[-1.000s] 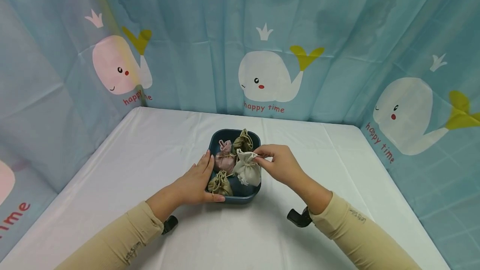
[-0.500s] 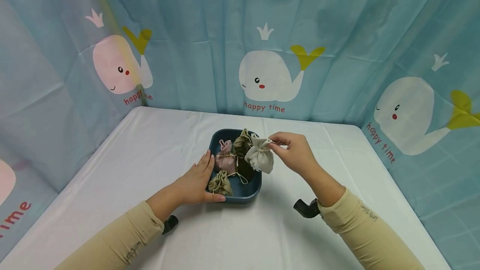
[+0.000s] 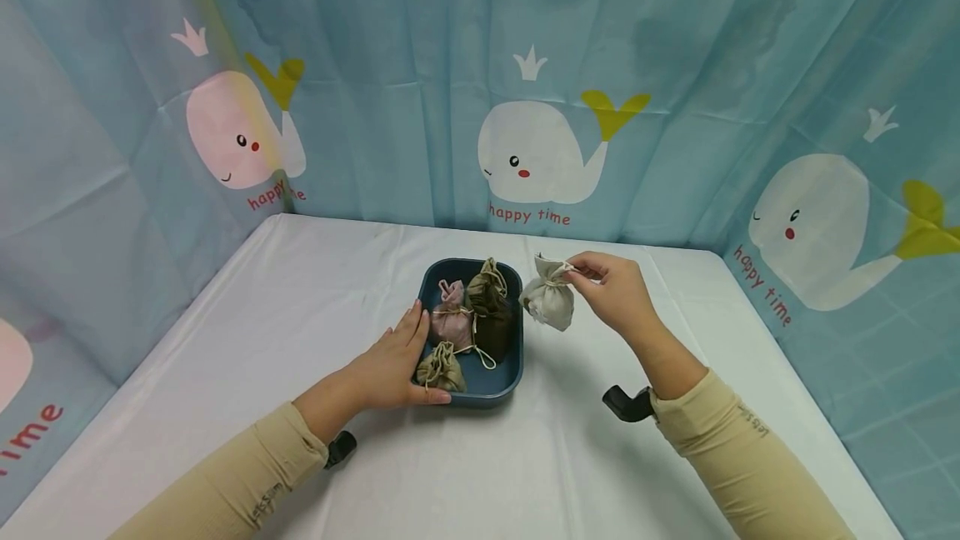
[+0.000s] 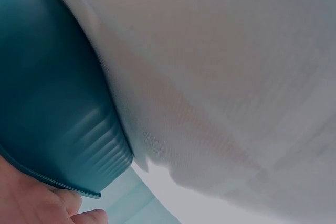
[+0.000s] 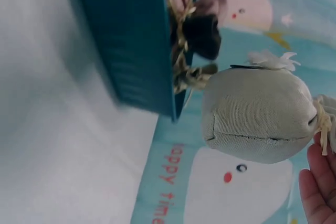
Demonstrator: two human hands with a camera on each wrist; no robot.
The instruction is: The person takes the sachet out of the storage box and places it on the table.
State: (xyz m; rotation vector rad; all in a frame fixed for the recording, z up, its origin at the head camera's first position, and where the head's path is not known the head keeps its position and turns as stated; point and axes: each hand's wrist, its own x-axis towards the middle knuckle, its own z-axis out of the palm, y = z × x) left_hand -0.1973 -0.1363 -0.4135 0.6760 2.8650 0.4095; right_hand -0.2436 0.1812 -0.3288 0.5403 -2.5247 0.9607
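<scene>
A dark blue basket [image 3: 491,400] holds a pink pouch [image 3: 452,328], a small olive pouch [image 3: 441,368] at its near left corner and dark olive-brown pouches [image 3: 492,325] at the right. My left hand [image 3: 386,369] lies with extended fingers along the basket's left side, thumb on the near rim. Just right of the basket, my right hand [image 3: 611,290] pinches the gathered neck of a pale grey pouch [image 3: 550,302] and holds it up. In the right wrist view the pale pouch [image 5: 257,114] hangs clear of the basket wall [image 5: 126,40], and a white flower-like trim shows on it.
A white cloth [image 3: 480,473] covers the table. Blue curtains [image 3: 375,148] with whale prints stand behind and at both sides. Black wrist devices [image 3: 628,404] show below both forearms.
The pale pouch has been lifted from inside the basket and moved right and away with my right hand, uncovering the dark pouch below. My left hand has stayed in place.
</scene>
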